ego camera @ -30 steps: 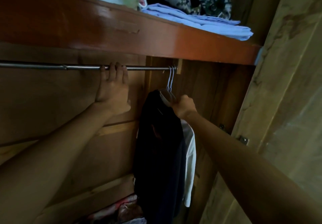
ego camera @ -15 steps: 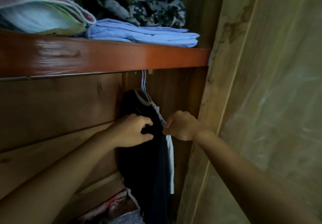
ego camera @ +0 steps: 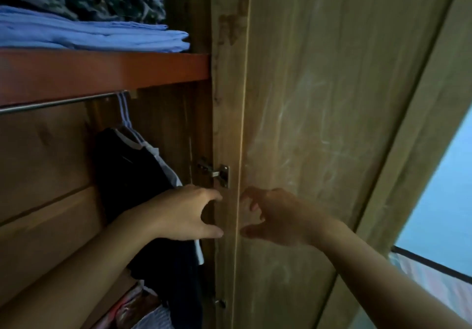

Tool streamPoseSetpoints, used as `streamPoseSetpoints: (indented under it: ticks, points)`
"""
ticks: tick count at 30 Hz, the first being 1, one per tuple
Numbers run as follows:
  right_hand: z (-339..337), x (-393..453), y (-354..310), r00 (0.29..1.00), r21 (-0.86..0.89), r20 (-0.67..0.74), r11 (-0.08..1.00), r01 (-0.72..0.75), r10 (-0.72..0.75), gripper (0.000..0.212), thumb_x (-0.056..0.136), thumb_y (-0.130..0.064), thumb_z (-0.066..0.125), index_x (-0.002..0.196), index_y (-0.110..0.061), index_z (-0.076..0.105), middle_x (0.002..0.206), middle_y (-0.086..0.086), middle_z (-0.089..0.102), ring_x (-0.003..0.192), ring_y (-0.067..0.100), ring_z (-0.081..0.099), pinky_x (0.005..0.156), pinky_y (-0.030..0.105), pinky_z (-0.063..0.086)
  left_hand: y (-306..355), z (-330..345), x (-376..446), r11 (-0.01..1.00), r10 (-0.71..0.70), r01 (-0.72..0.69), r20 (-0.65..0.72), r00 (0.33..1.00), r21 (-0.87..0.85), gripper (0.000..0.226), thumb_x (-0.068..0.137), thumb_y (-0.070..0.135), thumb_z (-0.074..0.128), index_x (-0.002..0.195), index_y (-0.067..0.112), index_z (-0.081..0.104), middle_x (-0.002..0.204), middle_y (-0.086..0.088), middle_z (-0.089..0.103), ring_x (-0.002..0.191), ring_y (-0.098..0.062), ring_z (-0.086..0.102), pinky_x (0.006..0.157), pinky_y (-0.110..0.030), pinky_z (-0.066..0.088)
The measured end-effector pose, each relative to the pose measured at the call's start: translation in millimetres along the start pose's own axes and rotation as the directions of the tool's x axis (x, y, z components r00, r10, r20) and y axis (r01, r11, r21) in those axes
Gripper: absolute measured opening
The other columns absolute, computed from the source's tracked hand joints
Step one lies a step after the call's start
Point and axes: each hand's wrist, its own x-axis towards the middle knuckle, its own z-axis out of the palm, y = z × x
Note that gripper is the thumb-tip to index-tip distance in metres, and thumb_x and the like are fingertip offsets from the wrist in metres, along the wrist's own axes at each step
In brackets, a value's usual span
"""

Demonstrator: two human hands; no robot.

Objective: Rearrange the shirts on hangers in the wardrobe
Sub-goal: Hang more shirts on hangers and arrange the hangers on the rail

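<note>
At the left of the frame, two shirts hang at the far right end of the thin metal rail [ego camera: 58, 103], which runs under the reddish-brown wooden shelf [ego camera: 107, 73]. The dark navy shirt [ego camera: 132, 180] is in front and the white shirt [ego camera: 168, 170] is just behind it, both on pale wire hangers [ego camera: 125, 116] pressed close together against the wardrobe's side wall.

The left hand [ego camera: 189, 213] sits at centre frame in front of the dark shirt's lower part, with thumb and fingers spread in an open C; its grip is apart and holds nothing. The right hand [ego camera: 270, 216] is just right of it, in front of the pale wooden door panel [ego camera: 319, 124], with fingers loosely curled and nothing between them. Both are below the small metal latch [ego camera: 219, 175] on the door frame, and whether either touches the wood cannot be told.

Judging from this, the shirts are hung but bunched, and the hands seem to be off the clothes and near the door edge. To finish well, it would help to reach back up to the hanger hooks rather than tug at the fabric, slide each hook along the rail so the two garments hang apart, and check that the collars sit square. The dark shirt's hem bulges toward the frame, so it could catch if the door swings shut.

Folded light-blue cloths [ego camera: 89, 34] lie on the shelf at upper left.
</note>
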Motion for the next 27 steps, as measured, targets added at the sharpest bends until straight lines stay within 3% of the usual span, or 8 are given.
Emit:
streamPoseSetpoints:
  ticks: [8, 12, 16, 20, 27]
  points:
    - [-7.3, -81.8, 16.9, 0.943, -0.007, -0.068, 0.945, -0.327, 0.326, 0.068, 0.079, -0.052, 0.075, 0.137, -0.035, 0.043, 0.126, -0.009, 0.06, 0.101, 0.01, 0.058, 0.083, 0.027, 0.049, 58.9, 18.0, 24.8, 0.977, 0.209, -0.207, 0.033, 0.977, -0.06, 0.082, 0.076, 0.06, 0.072, 0.147, 0.036, 0.037, 0.142, 0.008, 0.047, 0.123, -0.007, 0.048, 0.091, -0.025, 0.044]
    - [-8.9, -137.8, 24.0, 0.89, -0.043, -0.114, 0.893, -0.449, 0.442, 0.071, 0.081, -0.049, 0.075, 0.14, -0.032, 0.04, 0.126, -0.003, 0.063, 0.104, 0.019, 0.063, 0.08, 0.029, 0.05, 98.4, 41.4, 37.7, 0.943, 0.333, -0.33, 0.088, 0.939, -0.042, 0.086, 0.071, 0.068, 0.07, 0.145, 0.038, 0.038, 0.143, 0.009, 0.048, 0.126, -0.009, 0.049, 0.092, -0.027, 0.045]
    - [-10.4, -195.8, 32.7, 0.824, -0.023, -0.136, 0.83, -0.557, 0.55, 0.063, 0.083, -0.049, 0.074, 0.136, -0.033, 0.044, 0.126, -0.003, 0.063, 0.1, 0.016, 0.06, 0.077, 0.028, 0.049, 144.4, 63.9, 45.3, 0.875, 0.483, -0.483, 0.14, 0.865, -0.032, 0.081, 0.072, 0.07, 0.065, 0.143, 0.042, 0.037, 0.142, 0.013, 0.049, 0.123, -0.007, 0.049, 0.085, -0.025, 0.044]
    - [-8.8, -252.5, 43.8, 0.737, 0.014, -0.2, 0.754, -0.657, 0.646, 0.063, 0.082, -0.051, 0.073, 0.136, -0.033, 0.046, 0.129, -0.005, 0.061, 0.102, 0.013, 0.058, 0.08, 0.026, 0.047, 198.4, 85.6, 48.5, 0.78, 0.624, -0.623, 0.166, 0.763, -0.069, 0.07, 0.077, 0.062, 0.069, 0.138, 0.038, 0.044, 0.134, 0.012, 0.056, 0.106, -0.002, 0.055, 0.077, -0.019, 0.048]
    - [-6.8, -356.5, 65.6, 0.556, 0.04, -0.263, 0.585, -0.81, 0.789, 0.06, 0.081, -0.053, 0.072, 0.131, -0.038, 0.045, 0.126, -0.008, 0.062, 0.104, 0.013, 0.059, 0.088, 0.035, 0.053, 308.2, 127.1, 51.0, 0.617, 0.77, -0.786, 0.227, 0.597, -0.027, 0.075, 0.078, 0.065, 0.066, 0.142, 0.036, 0.04, 0.139, 0.009, 0.052, 0.117, -0.009, 0.053, 0.086, -0.027, 0.046]
